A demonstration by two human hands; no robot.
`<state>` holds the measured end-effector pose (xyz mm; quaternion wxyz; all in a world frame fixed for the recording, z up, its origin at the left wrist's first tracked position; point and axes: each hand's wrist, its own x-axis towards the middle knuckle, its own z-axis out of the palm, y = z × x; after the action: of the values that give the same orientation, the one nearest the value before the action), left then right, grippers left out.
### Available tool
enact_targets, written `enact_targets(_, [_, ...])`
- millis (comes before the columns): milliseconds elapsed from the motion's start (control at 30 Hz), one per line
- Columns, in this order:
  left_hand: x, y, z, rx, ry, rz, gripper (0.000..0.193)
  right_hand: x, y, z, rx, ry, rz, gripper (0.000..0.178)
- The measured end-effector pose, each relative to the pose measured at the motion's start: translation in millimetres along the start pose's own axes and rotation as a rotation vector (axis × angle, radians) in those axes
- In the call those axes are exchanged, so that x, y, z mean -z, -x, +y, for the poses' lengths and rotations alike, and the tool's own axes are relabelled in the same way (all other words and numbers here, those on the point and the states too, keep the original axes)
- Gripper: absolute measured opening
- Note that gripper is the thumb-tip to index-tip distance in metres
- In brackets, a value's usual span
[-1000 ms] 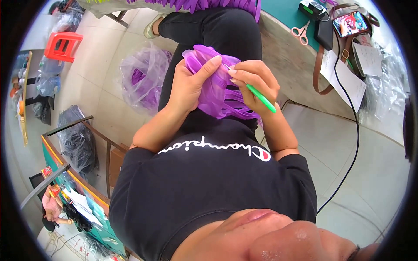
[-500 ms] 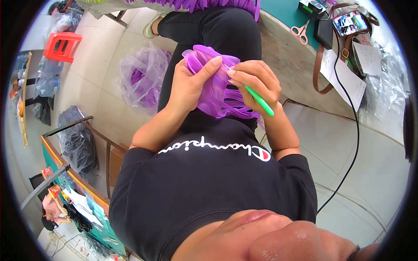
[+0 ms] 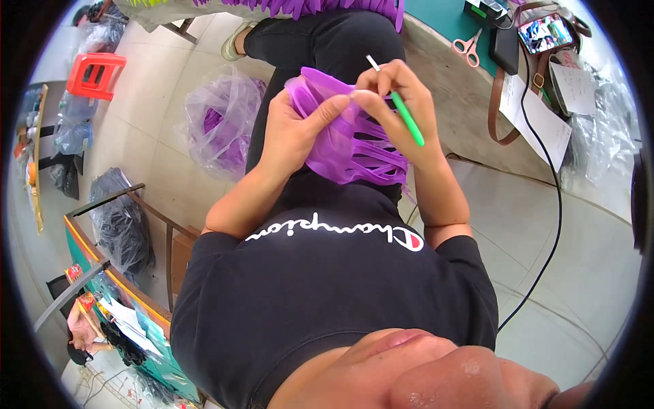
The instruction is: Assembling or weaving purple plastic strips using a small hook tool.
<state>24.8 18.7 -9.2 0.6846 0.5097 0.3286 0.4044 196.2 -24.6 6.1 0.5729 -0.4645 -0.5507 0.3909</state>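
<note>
The left hand (image 3: 291, 136) pinches a fringed purple sheet (image 3: 334, 150) above the black trousers (image 3: 354, 48); the right hand (image 3: 417, 102) grips a green-handled tool (image 3: 407, 121), its thumb at the sheet's edge. The tool's tip — previously at the sheet — now points clear, suggesting bare-finger handling; beyond are a floor-standing plastic bag (image 3: 235, 88) and scissors (image 3: 467, 49) on the desk (image 3: 436, 20).

Black short-sleeved T-shirt (image 3: 334, 290), white chest lettering (image 3: 334, 229), black trousers (image 3: 357, 44)

The left hand (image 3: 291, 133) grips purple strips (image 3: 332, 158); the right hand (image 3: 417, 102) holds a green-handled tool (image 3: 407, 120).
</note>
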Motion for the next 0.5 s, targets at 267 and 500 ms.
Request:
enact_targets(267, [22.2, -16.5, -13.7, -0.076, -0.427, 0.003, 0.065, 36.8, 6.6, -18.0, -0.171, -0.654, -0.108, 0.023])
enact_targets(500, [56.4, -35.6, -40.2, 0.172, 0.432, 0.170, 0.081, 105.8, 20.9, -59.5, 0.098, -1.073, 0.078, 0.020])
